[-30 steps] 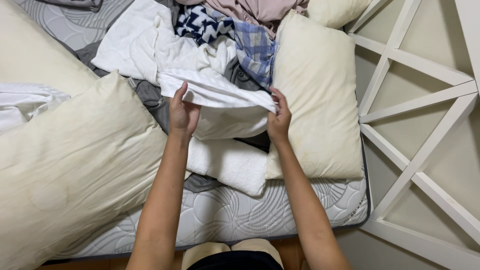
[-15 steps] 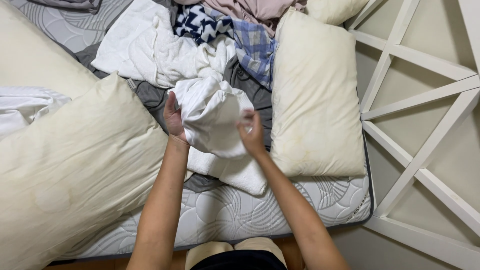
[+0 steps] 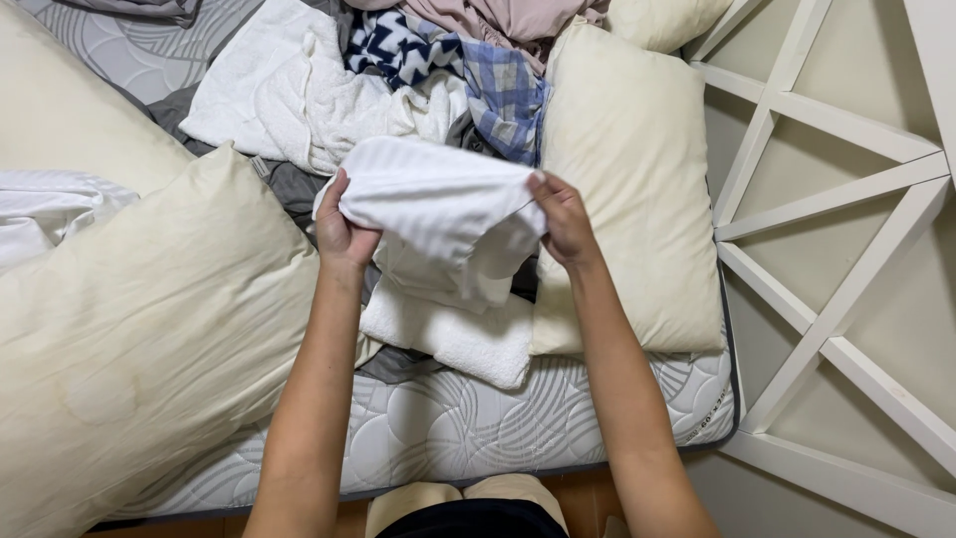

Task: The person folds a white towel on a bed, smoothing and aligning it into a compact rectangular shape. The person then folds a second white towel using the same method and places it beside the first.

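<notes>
A white striped cloth (image 3: 438, 204) is stretched between both hands above the mattress (image 3: 458, 428). My left hand (image 3: 342, 224) grips its left end with the fingers curled over the edge. My right hand (image 3: 563, 217) pinches its right end. The lower part of the cloth hangs down in loose folds. Under it lies a folded white towel (image 3: 458, 339) on the bed.
A large cream pillow (image 3: 139, 349) lies at the left and another cream pillow (image 3: 627, 199) at the right. A heap of laundry with a white towel (image 3: 289, 95), a dark patterned garment (image 3: 403, 45) and a blue checked cloth (image 3: 503, 95) sits behind. A white wooden frame (image 3: 827, 239) stands at the right.
The hands had come together with the cloth bunched between them. They have now moved apart again and the cloth is spread out wide between them.
</notes>
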